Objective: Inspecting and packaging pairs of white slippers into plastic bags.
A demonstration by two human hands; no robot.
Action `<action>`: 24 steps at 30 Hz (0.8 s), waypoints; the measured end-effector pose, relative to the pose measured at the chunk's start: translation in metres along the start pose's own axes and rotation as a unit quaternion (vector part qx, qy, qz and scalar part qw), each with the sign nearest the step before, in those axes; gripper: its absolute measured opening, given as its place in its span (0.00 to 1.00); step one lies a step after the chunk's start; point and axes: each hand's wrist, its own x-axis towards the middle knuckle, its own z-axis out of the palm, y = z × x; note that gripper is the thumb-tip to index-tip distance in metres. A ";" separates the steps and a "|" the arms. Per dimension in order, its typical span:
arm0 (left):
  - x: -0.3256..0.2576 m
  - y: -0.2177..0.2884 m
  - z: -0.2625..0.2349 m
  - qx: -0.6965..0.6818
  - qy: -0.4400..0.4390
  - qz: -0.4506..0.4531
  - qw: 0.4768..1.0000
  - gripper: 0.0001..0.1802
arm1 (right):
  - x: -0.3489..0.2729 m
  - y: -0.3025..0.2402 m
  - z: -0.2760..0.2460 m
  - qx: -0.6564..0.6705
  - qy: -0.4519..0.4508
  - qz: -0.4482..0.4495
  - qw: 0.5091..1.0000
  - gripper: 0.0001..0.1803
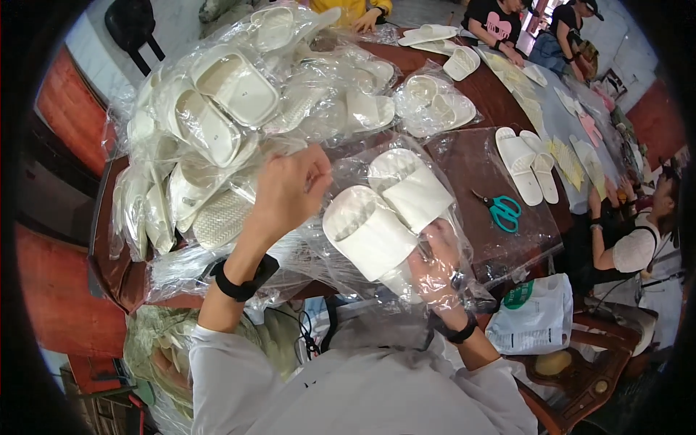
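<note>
The right hand point(437, 262), under a clear bag point(465, 252), holds two white slippers point(373, 235) near the edge of the table point(490, 101). The left hand point(290, 186) is curled; its grip is hard to see. A hard tug could rip the bag.

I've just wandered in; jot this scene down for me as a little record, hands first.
Left hand: loosely curled beside the slipper pile; whether it holds anything is unclear
Right hand: against a white pair, under clear plastic; grip partly hidden
Pile: white slippers in clear plastic, at left
Scissors: teal-handled, right of the right hand
Loose pair: white, beyond the scissors
Table: reddish brown
Other people: several, far side and right
</note>
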 end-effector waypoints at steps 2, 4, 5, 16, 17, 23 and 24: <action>-0.004 -0.001 0.000 -0.055 -0.052 -0.053 0.996 0.07 | -0.002 -0.004 0.000 0.038 -0.013 0.034 0.999 0.21; -0.004 -0.008 0.001 -0.054 -0.030 -0.024 0.998 0.10 | -0.008 -0.003 0.000 0.045 -0.022 0.031 0.998 0.22; 0.002 -0.005 0.000 -0.057 -0.033 -0.023 0.998 0.10 | -0.010 -0.001 -0.002 0.045 -0.026 0.031 0.998 0.22; 0.021 -0.042 0.014 -0.164 -0.005 -0.078 0.983 0.07 | -0.021 -0.013 0.024 0.060 -0.058 0.019 0.996 0.20; 0.022 -0.048 0.006 -0.150 0.040 -0.120 0.980 0.07 | -0.022 -0.016 0.021 0.059 -0.049 0.023 0.997 0.20; -0.002 -0.069 -0.071 -0.154 0.160 -0.121 0.968 0.08 | -0.033 0.010 0.013 0.026 0.002 0.096 0.995 0.14; -0.007 -0.066 -0.082 -0.137 0.181 -0.130 0.965 0.09 | -0.031 0.015 0.010 0.016 0.023 0.100 0.995 0.13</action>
